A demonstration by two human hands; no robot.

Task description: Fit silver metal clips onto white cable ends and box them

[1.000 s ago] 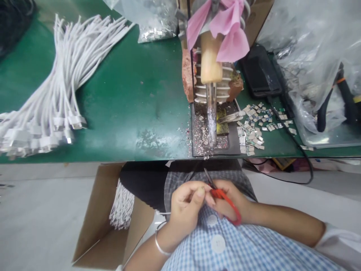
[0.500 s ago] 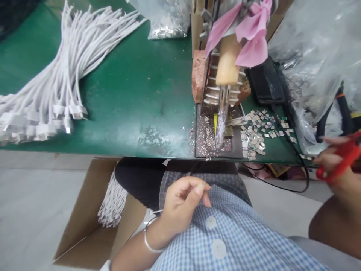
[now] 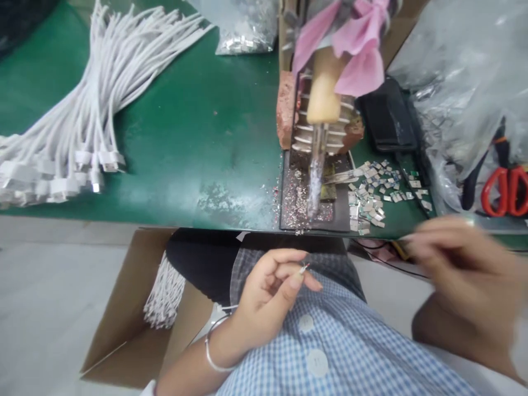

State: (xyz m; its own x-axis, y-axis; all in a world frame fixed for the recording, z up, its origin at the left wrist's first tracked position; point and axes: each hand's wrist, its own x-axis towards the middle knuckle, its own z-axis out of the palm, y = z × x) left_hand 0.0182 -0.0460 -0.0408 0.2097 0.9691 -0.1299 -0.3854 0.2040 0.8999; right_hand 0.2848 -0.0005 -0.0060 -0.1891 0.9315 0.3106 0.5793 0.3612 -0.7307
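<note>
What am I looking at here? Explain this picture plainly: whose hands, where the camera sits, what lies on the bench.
The camera sits on a person's head, looking down at their own hands and a green bench. The left hand pinches a cable end with thin bared wires. The right hand is blurred and appears to hold nothing. On the bench lie a bundle of white cables, a soldering iron on a stand, small metal parts and red scissors. A cardboard box below holds more cables.

free: green mat [image 3: 198, 126] centre | blocked: cable bundle [image 3: 78, 121] left, soldering stand [image 3: 322, 110] right, probably
</note>
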